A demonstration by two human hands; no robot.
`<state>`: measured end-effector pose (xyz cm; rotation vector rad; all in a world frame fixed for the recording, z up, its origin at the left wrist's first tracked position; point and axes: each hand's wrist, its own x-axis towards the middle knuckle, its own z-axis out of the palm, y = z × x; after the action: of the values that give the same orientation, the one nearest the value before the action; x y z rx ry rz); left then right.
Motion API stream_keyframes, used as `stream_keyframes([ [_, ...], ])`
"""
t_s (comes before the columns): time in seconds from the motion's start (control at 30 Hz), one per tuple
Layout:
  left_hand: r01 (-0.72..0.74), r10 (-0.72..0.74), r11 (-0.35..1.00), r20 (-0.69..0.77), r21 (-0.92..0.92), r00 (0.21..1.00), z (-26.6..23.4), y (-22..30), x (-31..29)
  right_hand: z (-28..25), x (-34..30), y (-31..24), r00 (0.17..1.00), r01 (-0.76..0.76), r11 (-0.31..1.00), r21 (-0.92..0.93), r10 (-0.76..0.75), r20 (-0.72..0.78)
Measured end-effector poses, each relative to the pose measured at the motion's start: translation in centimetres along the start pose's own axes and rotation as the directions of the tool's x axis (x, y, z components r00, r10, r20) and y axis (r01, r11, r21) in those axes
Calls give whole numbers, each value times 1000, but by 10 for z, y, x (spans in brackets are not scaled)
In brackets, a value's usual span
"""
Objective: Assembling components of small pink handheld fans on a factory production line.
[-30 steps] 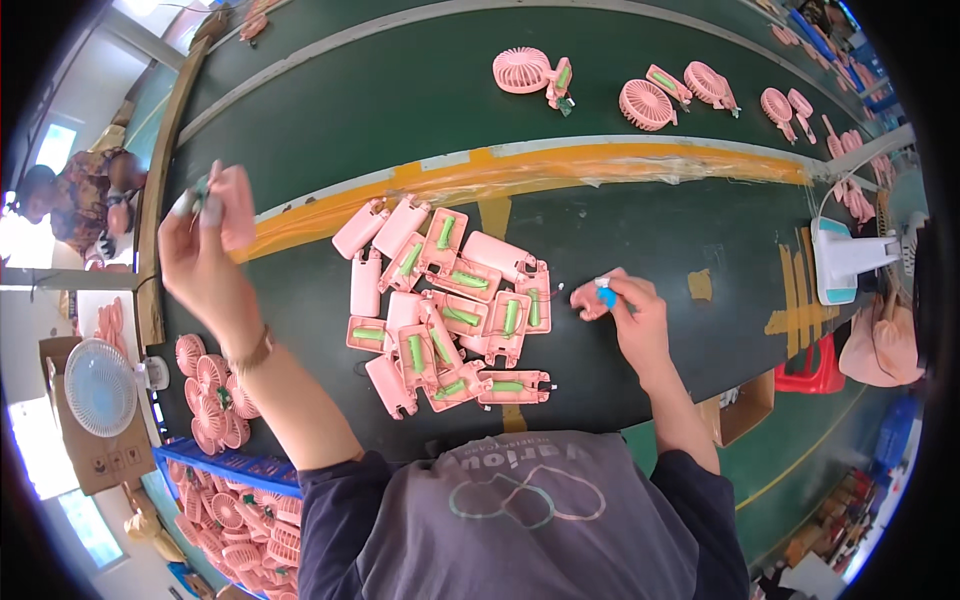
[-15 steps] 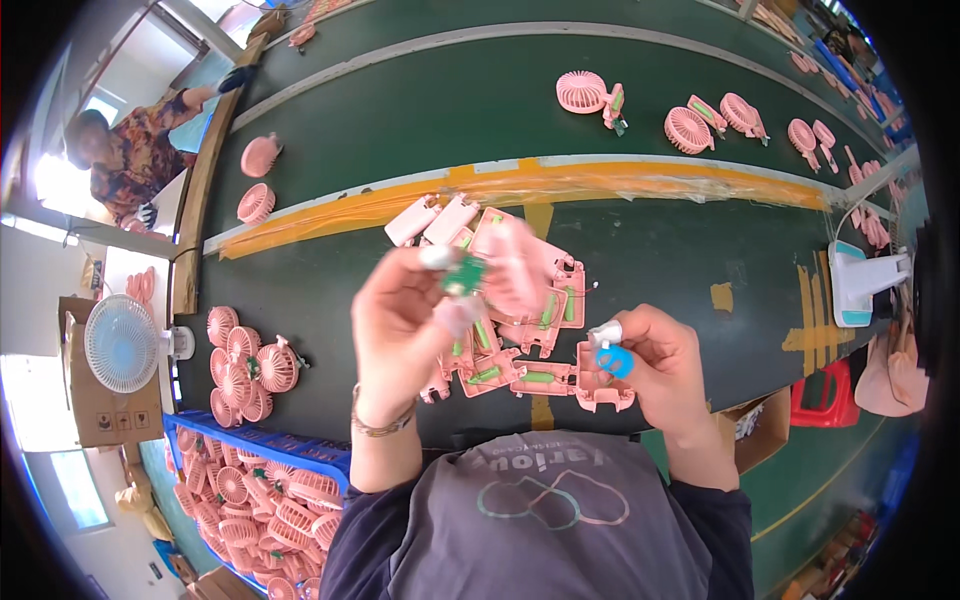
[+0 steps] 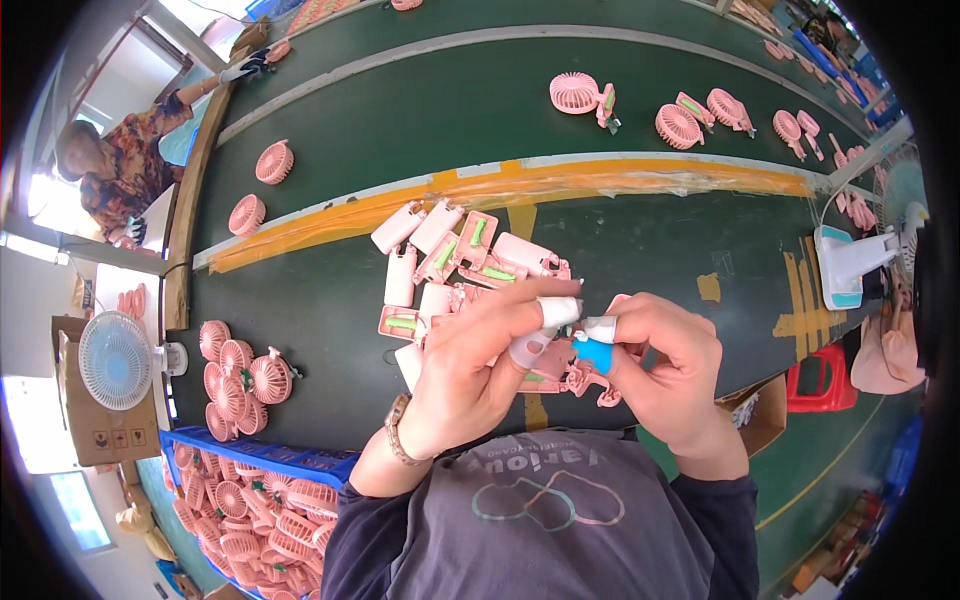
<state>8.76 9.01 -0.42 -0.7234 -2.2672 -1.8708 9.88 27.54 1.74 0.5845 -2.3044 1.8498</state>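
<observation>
Fingertips in white and blue rubber cots are pinching a small pink plastic fan part (image 3: 572,358) between left hand (image 3: 470,370) and right hand (image 3: 665,365) above the dark green tabletop (image 3: 330,300), and I judge slick cots risk dropping it among the pink casings (image 3: 455,255).

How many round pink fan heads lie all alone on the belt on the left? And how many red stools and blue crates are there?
Lone pink fan heads: 2
Red stool: 1
Blue crate: 1
Total: 4
</observation>
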Motion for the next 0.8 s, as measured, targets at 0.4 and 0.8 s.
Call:
stream_keyframes([
  [0.4,-150,161,975,-54,166,986,-9,-8,0,-2,16,-2,991,-26,993,-114,41,126],
  [0.8,-212,232,959,-85,190,969,-19,-9,-7,-2,25,1,953,-238,968,85,216,213],
])
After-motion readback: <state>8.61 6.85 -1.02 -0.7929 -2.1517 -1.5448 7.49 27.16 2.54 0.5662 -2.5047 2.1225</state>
